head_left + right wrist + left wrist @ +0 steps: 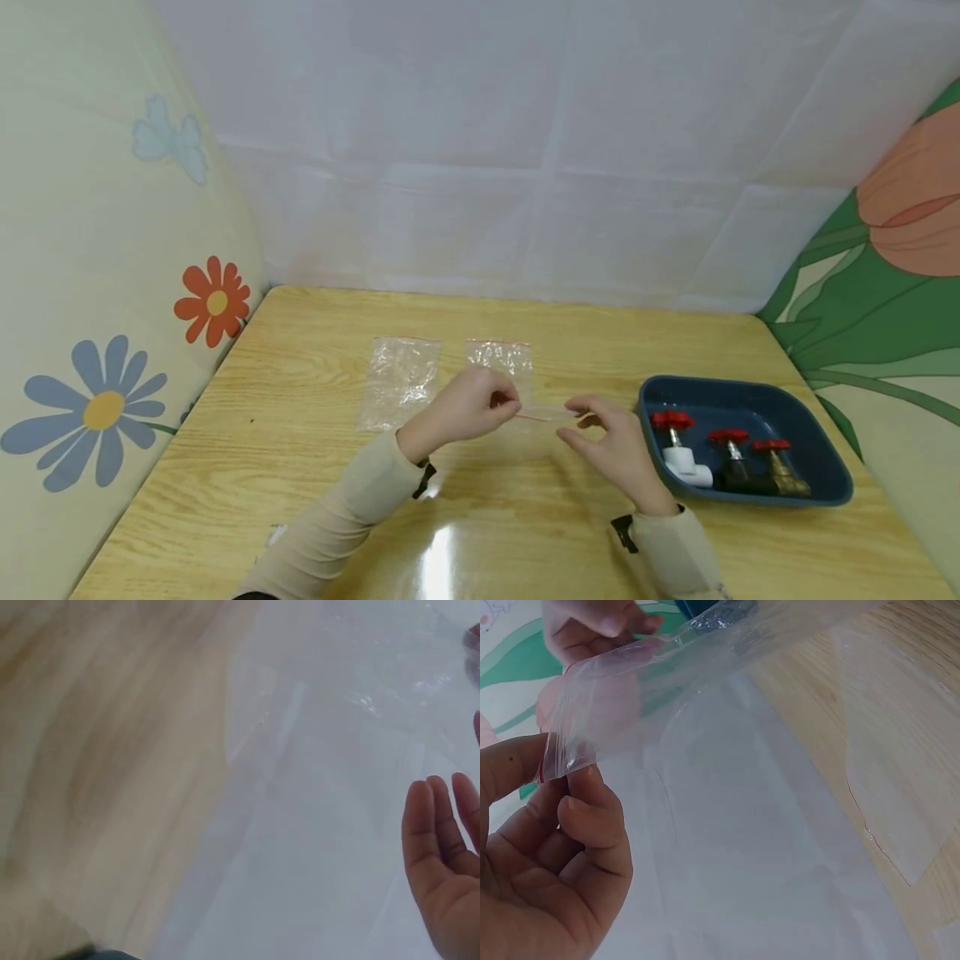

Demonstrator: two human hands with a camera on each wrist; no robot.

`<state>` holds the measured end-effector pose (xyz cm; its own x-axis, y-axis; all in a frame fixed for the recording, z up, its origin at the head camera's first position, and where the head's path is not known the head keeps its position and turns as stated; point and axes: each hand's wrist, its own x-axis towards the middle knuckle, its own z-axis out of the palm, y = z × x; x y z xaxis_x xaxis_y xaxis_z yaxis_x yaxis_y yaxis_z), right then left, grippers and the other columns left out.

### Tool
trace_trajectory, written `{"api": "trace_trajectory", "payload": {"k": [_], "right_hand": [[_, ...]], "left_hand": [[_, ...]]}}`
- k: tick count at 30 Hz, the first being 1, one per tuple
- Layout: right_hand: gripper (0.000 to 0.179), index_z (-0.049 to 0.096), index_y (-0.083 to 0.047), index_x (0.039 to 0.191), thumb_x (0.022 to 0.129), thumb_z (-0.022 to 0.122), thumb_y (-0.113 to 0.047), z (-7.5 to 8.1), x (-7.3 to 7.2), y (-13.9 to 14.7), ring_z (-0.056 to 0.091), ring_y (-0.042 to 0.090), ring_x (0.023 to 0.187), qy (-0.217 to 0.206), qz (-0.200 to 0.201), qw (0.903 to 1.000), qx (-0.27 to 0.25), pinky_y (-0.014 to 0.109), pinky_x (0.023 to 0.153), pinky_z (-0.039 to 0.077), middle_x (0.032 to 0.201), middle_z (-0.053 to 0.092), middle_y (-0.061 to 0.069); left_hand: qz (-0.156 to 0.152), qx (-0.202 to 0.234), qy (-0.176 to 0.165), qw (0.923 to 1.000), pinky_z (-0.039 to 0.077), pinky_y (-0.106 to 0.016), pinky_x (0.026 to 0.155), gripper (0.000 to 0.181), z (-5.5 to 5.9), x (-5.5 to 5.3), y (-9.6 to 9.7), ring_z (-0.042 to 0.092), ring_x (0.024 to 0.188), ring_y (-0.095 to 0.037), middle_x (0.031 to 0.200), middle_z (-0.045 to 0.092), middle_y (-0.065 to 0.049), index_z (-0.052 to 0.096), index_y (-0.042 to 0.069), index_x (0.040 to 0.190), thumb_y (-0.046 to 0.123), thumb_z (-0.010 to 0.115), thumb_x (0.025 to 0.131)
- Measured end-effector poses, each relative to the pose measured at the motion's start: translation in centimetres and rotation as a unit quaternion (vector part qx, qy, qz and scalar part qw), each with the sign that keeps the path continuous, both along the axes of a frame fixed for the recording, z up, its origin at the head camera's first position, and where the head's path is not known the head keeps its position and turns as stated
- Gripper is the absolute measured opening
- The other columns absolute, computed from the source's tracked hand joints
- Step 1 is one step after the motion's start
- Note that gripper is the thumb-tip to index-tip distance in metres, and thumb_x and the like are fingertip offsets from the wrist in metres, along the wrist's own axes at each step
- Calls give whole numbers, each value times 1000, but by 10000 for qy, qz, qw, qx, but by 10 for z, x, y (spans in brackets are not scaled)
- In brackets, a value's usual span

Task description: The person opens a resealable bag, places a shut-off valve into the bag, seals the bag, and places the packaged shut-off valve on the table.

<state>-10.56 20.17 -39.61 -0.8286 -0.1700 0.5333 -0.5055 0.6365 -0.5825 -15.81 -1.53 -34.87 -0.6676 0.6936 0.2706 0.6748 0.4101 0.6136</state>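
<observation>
Two beige sleeves point(322, 525) come in over the near side of the wooden table point(525, 542), whose near edge is cut off from sight. Beside the person's left forearm a small pale scrap point(276, 533) pokes out, mostly covered, so I can't say what it is. Black straps show at both cuffs, their undersides out of view.

Farther in, around the middle of the table, the left hand point(471, 406) pinches a clear plastic bag point(667, 686) by its red-lined edge, holding it up above the wood. The right hand point(609, 433) faces it with thumb and fingers apart, near the bag's other end; whether a fingertip touches the film is hard to make out. The bag's outline nearly melts into the wood.

Toward the table's right edge sits a dark blue tub point(757, 386) with three red-handled valves: a white one point(678, 462), a black one point(735, 471) and a brass-coloured one point(785, 475). Its near wall hides their lower parts, and any lettering on the handles is too small to read.

Nearer the far edge, left of centre, one flat clear bag point(401, 379) lies beside a second point(500, 357), which the left hand partly covers. Behind the far edge hangs a creased white cloth point(480, 167).
</observation>
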Motion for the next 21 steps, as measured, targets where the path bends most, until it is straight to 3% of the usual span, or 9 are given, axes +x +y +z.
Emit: {"api": "trace_trajectory", "payload": {"k": [6,9,13,17,20,21], "right_hand": [[38,66,-4,93,59,81,1,14,4,4,56,15,72,560,-128,9983,139,22,65,46,89,64,5],[35,67,-6,91,59,80,2,23,6,1,54,13,71,948,-2,9954,154,18,65,42,86,64,3],[15,68,-6,87,78,72,-17,34,7,-8,56,15,73,1480,409,9867,527,21,64,45,84,62,2],[38,68,-3,82,92,49,-34,39,5,-18,55,18,71,1891,743,9733,1064,29,60,48,81,60,4],[41,67,-1,80,94,44,-31,39,4,-24,55,19,71,1987,843,9657,1445,30,58,48,80,59,6],[34,67,0,80,92,50,-28,39,3,-24,55,20,71,2003,847,9633,1574,31,58,49,80,58,6]], "left_hand": [[70,18,120,9999,40,-16,48,14,-1,0,0,44,50,-3,64,60,1,69,3,75,2,56,82],[80,-6,163,9998,40,-16,49,14,-1,0,0,44,51,-3,64,60,1,68,3,75,2,56,82],[80,-13,232,9997,40,-16,49,14,1,0,0,45,51,-3,64,60,0,68,4,74,1,56,81],[38,-8,323,9995,40,-15,49,14,2,0,0,44,51,-3,63,60,0,68,4,73,1,56,80],[9,-23,352,9994,40,-16,49,15,1,0,0,44,51,-3,63,60,0,67,4,73,1,55,80],[2,-32,362,9993,40,-16,49,15,1,0,1,44,51,-3,64,60,0,67,5,73,1,56,81]]}}
